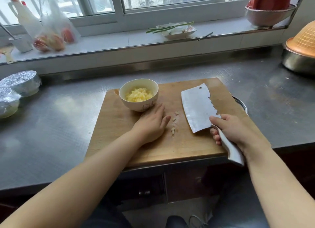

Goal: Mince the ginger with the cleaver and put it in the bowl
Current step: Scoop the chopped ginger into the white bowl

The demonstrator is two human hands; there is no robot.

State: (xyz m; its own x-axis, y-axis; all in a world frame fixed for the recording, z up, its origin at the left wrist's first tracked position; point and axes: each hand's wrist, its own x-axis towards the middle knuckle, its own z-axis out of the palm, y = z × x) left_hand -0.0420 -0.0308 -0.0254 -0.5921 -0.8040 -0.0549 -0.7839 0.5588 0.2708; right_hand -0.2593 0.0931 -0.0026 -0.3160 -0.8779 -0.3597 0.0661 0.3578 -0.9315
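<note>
Gripping the cleaver (197,108) by its handle, the right hand (237,130) holds the blade over the board. Left hand (151,125) lies flat, fingers straight; pale ginger scraps (173,125) lie between the hands, yellow mince (139,94) fills the bowl (138,106) just beyond its fingertips.

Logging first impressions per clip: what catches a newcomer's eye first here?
The big cleaver, gripped by the right hand, lies flat on the cutting board. Left of it sits a bowl of minced ginger, the left hand flat beside a few leftover bits.
</note>
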